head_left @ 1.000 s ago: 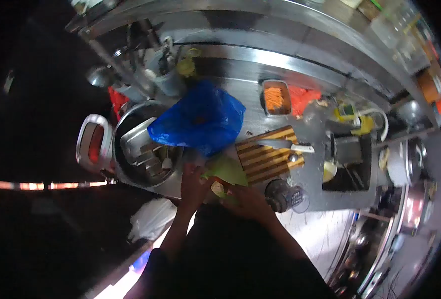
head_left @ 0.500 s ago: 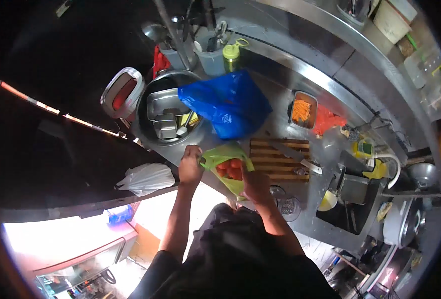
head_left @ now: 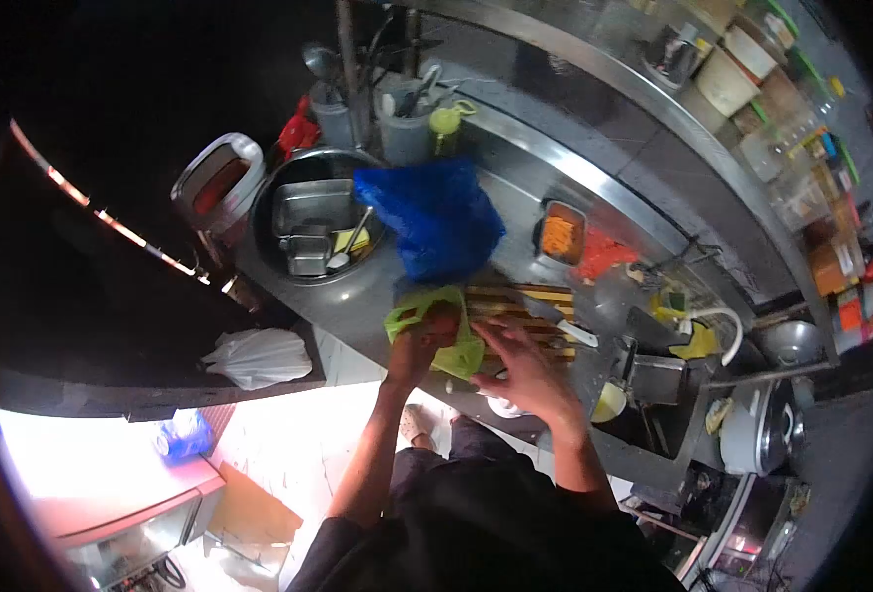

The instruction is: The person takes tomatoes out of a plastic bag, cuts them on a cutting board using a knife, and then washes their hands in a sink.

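A light-green plastic bag sits at the counter's near edge, in front of the striped wooden cutting board. Reddish round produce that looks like tomatoes shows, in shadow, at its mouth. My left hand is closed on the bag's left side; its fingertips are partly hidden. On the other side, my right hand has its fingers spread, close to the bag and over the board's near part. A knife with a white handle lies across the board.
Behind the bag lies a blue plastic bag. A large basin with metal trays stands left; a metal container of cut carrots is at the back. The sink is on the right. A white bag rests at left.
My right hand has come away from the green bag and spread its fingers. My left hand has shifted to the bag's near left side. The view has turned, showing more shelves at right.
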`<state>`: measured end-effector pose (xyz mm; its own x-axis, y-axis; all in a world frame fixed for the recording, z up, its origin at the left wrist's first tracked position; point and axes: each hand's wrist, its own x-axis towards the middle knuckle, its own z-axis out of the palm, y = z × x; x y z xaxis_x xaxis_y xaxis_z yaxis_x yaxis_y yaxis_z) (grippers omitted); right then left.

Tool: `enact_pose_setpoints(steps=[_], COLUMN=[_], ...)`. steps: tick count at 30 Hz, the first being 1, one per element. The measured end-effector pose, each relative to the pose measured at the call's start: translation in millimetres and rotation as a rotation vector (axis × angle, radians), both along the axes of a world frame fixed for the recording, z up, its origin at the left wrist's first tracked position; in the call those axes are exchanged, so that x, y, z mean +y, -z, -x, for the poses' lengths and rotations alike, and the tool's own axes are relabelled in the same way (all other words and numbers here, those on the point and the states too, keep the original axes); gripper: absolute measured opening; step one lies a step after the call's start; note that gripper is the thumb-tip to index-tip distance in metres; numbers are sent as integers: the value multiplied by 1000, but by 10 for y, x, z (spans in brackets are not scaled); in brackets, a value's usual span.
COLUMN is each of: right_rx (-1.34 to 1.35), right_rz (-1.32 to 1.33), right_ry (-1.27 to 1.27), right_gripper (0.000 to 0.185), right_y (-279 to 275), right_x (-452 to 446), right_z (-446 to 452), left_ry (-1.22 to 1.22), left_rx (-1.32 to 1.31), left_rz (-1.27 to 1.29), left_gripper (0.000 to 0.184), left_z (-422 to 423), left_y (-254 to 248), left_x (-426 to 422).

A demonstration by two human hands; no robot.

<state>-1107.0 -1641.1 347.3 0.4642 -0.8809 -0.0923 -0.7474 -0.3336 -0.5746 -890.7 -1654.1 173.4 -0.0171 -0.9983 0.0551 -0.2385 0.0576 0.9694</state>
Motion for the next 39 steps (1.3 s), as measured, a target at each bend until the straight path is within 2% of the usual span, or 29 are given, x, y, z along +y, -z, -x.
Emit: enact_pose_setpoints(steps=[1,2,3,5,9,10,12,13,15,17,18,19,20,23,25,26,27,28,29,31,32,34,36,38,39], right_rx=[-3,-32,-150,-194,-287,-232,-137,-117,-627,-337,-205,-93,17,54,43,37,-6,-51,-96,-95,-142,-288,-423,-475,-490], right_rz=[-25,-14,-88,-164,-67,54,299,409,-208,-120,-19,182,384,466,231,117,110,104,97,-103,-151,-196,-278,-438,-513], right_ry=[48,125,250,477,563,515,417,348,688,528,462,406,345,145,151,150,152,155,161,261,269,248,218,228,243], right_gripper=[81,70,61,48,38,37,35,34,34,31,30,28,27,45,50,52,52,52,52,43,43,44,45,44,44], right_y=[-128,-143,-163,179,1930,2427,3167,2972,2866,2899,2924,2929,3019,3296,3307,3221,3104,2901,2751,2634,2703,3019,3110,2939,2900], right_x=[37,51,36,-101,-301,-302,-334,-268,-378,-458,-487,-514,-535,-663,-800,-846,-826,-776,-714,-492,-340,-4,126,167,195], right_z=[186,431,655,1203,2512,2771,3077,2916,2844,2956,3002,2989,3025,3280,3325,3311,3311,3296,3264,3156,3155,3155,3112,2993,2950], left_ry=[33,59,68,75,190,120,-4,-61,-90,-75,-179,-205,-303,-527,-698,-753,-808,-791,-773,-724,-850,-746,-702,-665,-589], left_rx=[67,-47,-193,-498,-665,-793,-728,-699,-594,-392,-384,-387,-349,-197,-13,-21,-30,-94,38,308,347,517,646,754,675], left_rz=[15,-41,-82,-160,-348,-264,-263,-268,-114,-216,-288,-166,-163,-137,-138,-133,-124,-175,-212,-281,-315,-369,-420,-393,-387], left_gripper=[31,35,35,37,40,40,47,53,56,58,56,53,50,48,50,49,49,49,48,48,48,44,44,43,48], left_z=[128,176,202,227,296,392,534,592,584,565,605,612,679,876,988,1045,1086,1153,1124,1037,1108,1138,1206,1291,1337], left_y=[130,411,455,516,619,570,428,422,511,398,359,301,185,-155,-233,-288,-353,-485,-464,-304,-211,-213,-300,-368,-429], left_x=[-76,-107,-66,-12,-26,23,22,47,124,208,263,338,416,623,790,856,913,959,1061,1258,1219,1190,977,732,620])
